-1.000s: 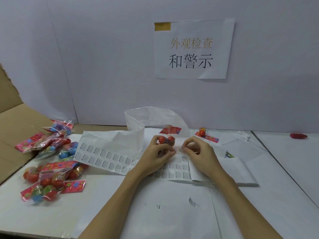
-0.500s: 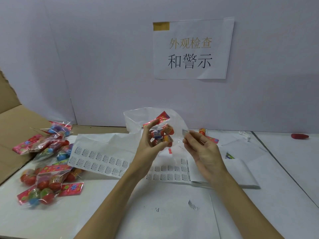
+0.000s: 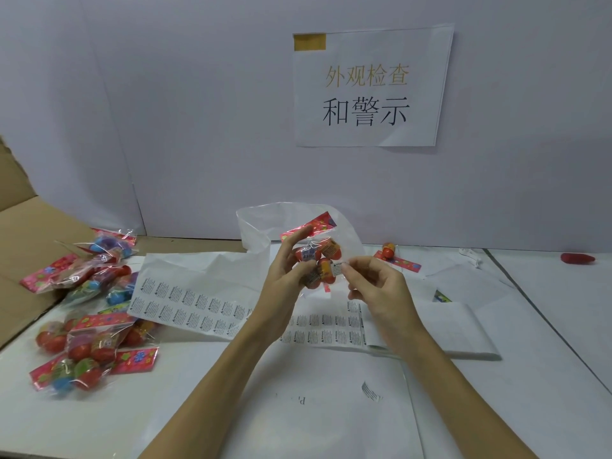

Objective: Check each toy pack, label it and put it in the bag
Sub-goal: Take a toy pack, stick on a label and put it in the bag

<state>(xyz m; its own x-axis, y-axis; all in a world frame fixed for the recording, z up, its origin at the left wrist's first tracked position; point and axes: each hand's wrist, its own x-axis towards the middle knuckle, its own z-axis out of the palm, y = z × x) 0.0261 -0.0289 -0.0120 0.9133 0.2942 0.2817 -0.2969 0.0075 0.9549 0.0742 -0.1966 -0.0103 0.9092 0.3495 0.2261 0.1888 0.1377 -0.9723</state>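
**Two hands raise a toy pack and bring a small label to it**

At far left, a brown cardboard flap (image 3: 23,233) lies open at the edge of a white table (image 3: 546,326). Beside it sits a loose pile of toy packs (image 3: 86,313): clear bags of red, blue and green egg-shaped toys with pink header cards. To their right a sheet of printed warning labels (image 3: 188,306) lies flat, running on beneath both forearms.

In the centre, the left hand (image 3: 284,273) holds one toy pack (image 3: 319,260) raised above the table, fingers and thumb curled round its clear bag. Orange-red eggs show inside; its pink header card points up and right. Behind it stands a white plastic bag (image 3: 261,226) with its mouth open.

Just right of the pack, the right hand (image 3: 374,283) pinches a small white label (image 3: 337,269) between thumb and forefinger, the label touching the pack's side; the other fingers are loosely curled.

Farther right, another toy pack (image 3: 395,258) lies on the table, and a red object (image 3: 578,258) lies near the back wall. Above, a paper sign (image 3: 371,87) with Chinese characters is fixed to the wall.
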